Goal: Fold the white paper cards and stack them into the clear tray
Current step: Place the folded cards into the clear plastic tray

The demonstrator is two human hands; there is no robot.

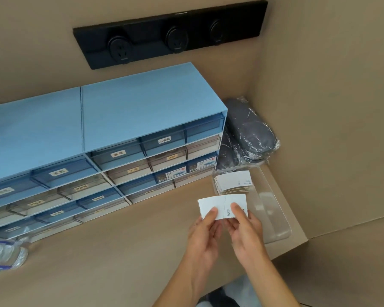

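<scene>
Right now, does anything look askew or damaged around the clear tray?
Nothing stands out. The stack of folded white cards sits neatly at the far end of the clear plastic tray; both hands hold one flat white card.

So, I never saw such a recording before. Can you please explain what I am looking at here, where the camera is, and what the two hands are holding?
There is no machine here. A person wears one camera on the head, looking down at their own hands. The left hand and right hand together hold a flat white paper card with a crease line down its middle, not yet folded. Behind it, on the brown desk, lies a clear plastic tray holding a stack of folded white cards. To the left stands a blue drawer cabinet with labelled drawers. Dark grey items wrapped in plastic sit in the corner.
</scene>
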